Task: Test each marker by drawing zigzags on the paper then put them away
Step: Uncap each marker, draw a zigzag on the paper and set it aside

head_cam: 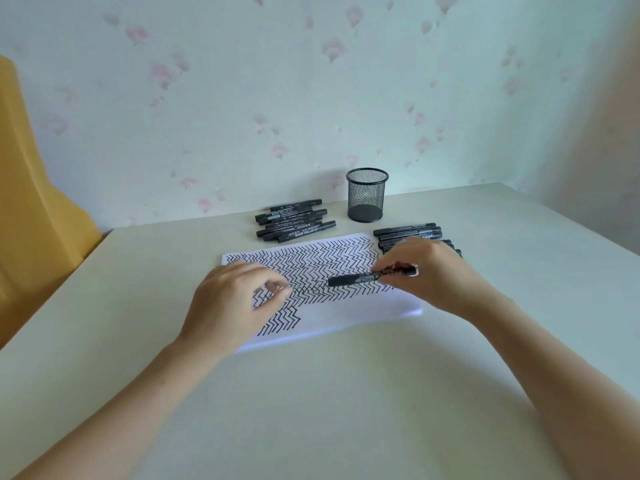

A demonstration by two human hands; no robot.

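Our right hand [427, 268] pinches a black marker [370, 277] lying level over the paper [346, 313], capped end pointing to 9 o'clock. Our left hand [232, 303] hovers w/ fingers loosely curled, holding nothing, thumb & forefinger near touching. We judge the cap comes off next: grip the cap w/ the left, pull straight, keep the barrel steady. Blank space sits at 5 o'clock on the sheet. Marker piles [294, 220] lie at 12, either side of the mesh cup [366, 195] on the counter [311, 410].
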